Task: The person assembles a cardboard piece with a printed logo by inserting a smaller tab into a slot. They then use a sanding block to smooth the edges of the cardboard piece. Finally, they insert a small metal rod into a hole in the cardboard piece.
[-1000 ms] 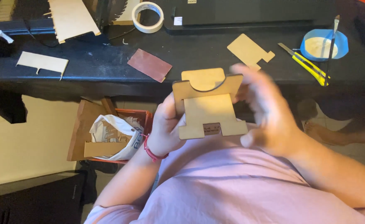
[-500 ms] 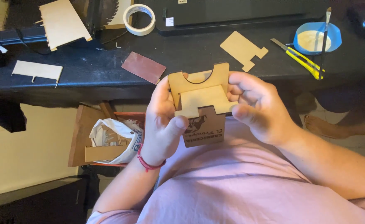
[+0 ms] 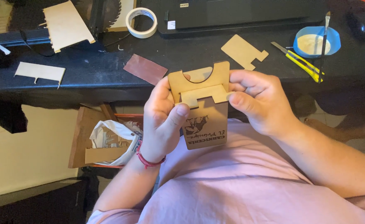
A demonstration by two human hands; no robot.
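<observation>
**Wooden holder gripped in both hands, centre frame**

The wooden holder (image 3: 203, 108) is held above the lap, in front of the counter (image 3: 87, 70) edge. Left hand (image 3: 161, 120) has its fingers closed round the left side, thumb pressed on the front panel; the fingers behind are hidden. Right hand (image 3: 257, 99) grips the right edge, fingertips curled on the cross piece. The holder's rear face cannot be seen. On the counter: tape roll (image 3: 141, 22) at top, brown sheet (image 3: 145, 69), loose wooden tab piece (image 3: 244, 52), yellow knife (image 3: 298, 62), blue dish (image 3: 315, 41) with a brush. The panel (image 3: 66, 25) upper left is partly cut off. Box (image 3: 103, 141) below is partly obscured.
</observation>
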